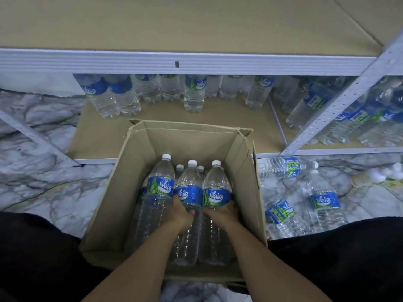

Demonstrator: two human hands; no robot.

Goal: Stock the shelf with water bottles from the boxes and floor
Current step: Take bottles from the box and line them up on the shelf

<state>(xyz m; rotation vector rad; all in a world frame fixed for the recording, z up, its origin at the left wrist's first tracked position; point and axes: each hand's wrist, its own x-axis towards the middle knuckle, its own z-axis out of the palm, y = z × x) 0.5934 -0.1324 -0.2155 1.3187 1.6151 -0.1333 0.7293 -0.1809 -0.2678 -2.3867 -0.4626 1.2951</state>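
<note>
— Where are the bottles [160, 192]?
— 5 in the box [244, 171] on the floor [43, 171], before the shelf [218, 114].
— Hands?
— Left hand [182, 213] grips the middle bottle [189, 184]; right hand [224, 212] curls its fingers [232, 204] round the right bottle [216, 182].

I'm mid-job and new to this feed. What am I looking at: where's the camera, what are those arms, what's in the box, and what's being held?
There is no machine here. The arms are a person's, and the single camera sits on their head, looking forward and down. An open cardboard box sits in front of a white metal shelf, with several water bottles inside. The left grip holds the middle bottle. The right grip holds the right bottle. More shelf bottles stand on the lower board, and loose bottles lie on the marble floor to the right.
</note>
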